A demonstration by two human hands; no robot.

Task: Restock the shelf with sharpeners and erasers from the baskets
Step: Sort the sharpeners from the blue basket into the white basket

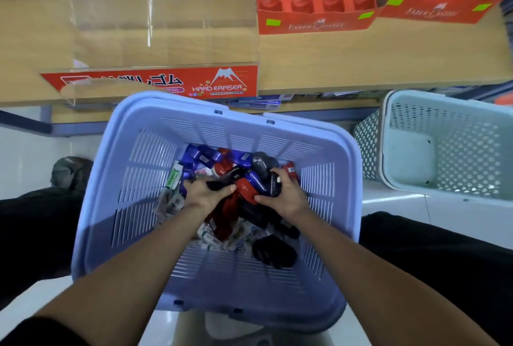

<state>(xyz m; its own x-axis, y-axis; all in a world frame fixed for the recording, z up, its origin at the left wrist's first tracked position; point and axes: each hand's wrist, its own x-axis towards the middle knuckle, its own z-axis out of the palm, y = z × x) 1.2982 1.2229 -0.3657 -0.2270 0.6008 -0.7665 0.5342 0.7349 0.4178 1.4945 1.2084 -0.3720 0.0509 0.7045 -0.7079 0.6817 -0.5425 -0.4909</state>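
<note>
Left hand (206,196) and right hand (287,198) curl their fingers round glossy red and black plastic sharpeners (245,192) in a lilac slatted basket (144,179): probably light, slippery, best cupped.

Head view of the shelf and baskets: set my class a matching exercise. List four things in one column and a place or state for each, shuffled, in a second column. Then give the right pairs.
Column one
1. blue basket
2. green basket
3. left orange tray
4. clear box

Column two
A. on the shelf, red "Hard Eraser" label on its front
B. left hand and right hand inside, gripping sharpeners
C. on the shelf, slots empty
D. right of the view, nothing seen inside

Pairs: 1-B, 2-D, 3-C, 4-A
</note>
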